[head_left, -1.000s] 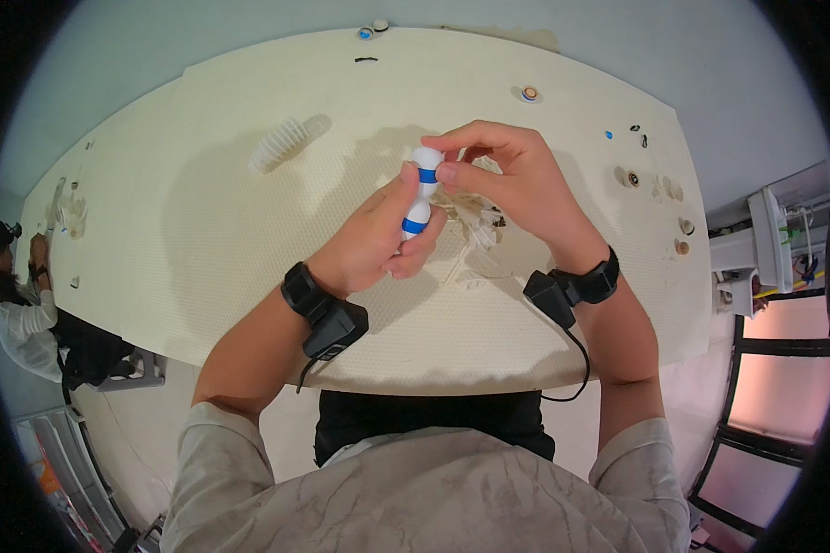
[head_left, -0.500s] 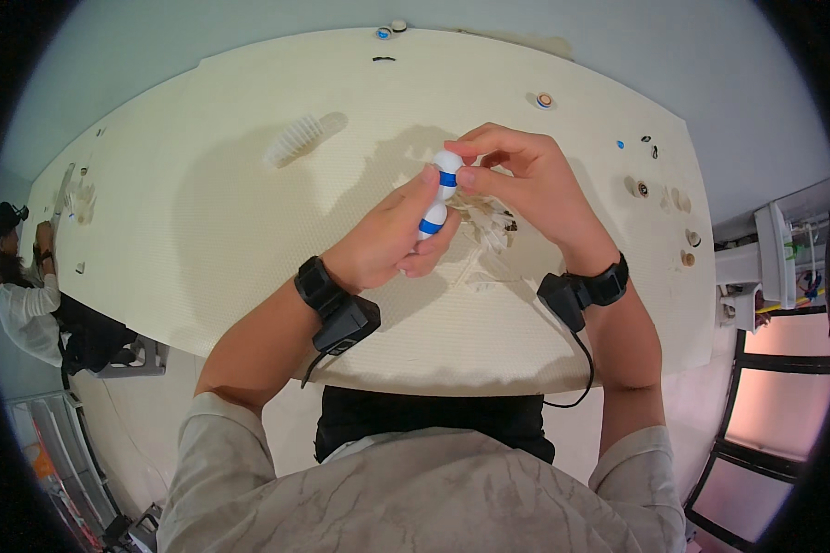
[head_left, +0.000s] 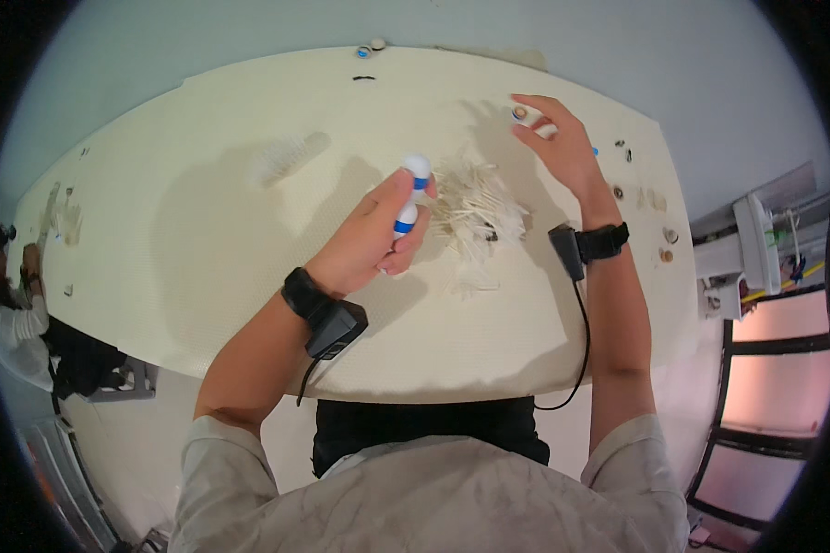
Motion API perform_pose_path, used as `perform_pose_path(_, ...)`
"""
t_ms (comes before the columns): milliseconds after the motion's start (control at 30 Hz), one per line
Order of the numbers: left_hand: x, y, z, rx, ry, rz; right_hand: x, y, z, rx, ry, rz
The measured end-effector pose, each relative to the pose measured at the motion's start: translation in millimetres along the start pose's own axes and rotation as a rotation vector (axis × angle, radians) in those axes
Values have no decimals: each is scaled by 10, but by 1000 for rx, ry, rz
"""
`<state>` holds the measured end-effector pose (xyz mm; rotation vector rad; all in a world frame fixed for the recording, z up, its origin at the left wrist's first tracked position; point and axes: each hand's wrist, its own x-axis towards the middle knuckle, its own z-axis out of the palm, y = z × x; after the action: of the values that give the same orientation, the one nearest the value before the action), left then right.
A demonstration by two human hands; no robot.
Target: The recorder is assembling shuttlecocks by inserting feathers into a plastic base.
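Observation:
My left hand (head_left: pixel 364 241) is closed around a white, round-ended object with blue bands (head_left: pixel 416 168), over the middle of the table. A white and blue part (head_left: pixel 404 221) also shows lower down between the fingers; whether the two are one piece cannot be told. At the far right, my right hand (head_left: pixel 555 138) is open, thumb and forefinger spread on either side of a small round tan and white piece (head_left: pixel 520 113) on the table. A pile of thin white sticks (head_left: pixel 478 205) lies between the hands.
A ribbed translucent piece (head_left: pixel 284 158) lies left of centre. Small round caps (head_left: pixel 364 52) sit at the table's far edge, near a short black strip (head_left: pixel 364 78). Several small round parts (head_left: pixel 669 236) are along the right side. Another person (head_left: pixel 18 323) is at the left end.
My right hand has left the white and blue object and moved far and right to the small round piece, its fingers parting. My left hand keeps its hold. The view has shifted slightly.

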<state>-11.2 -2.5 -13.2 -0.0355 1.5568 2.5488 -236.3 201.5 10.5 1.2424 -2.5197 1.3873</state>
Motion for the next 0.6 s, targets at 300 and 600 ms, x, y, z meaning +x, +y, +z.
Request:
perform_pose_path(300,11,58,-94,322,79,129,550,651,17,-433,-221,-46)
perform_pose_path(600,-45,-88,-80,740,383,805,-108,-1671,181,228,-282,-465)
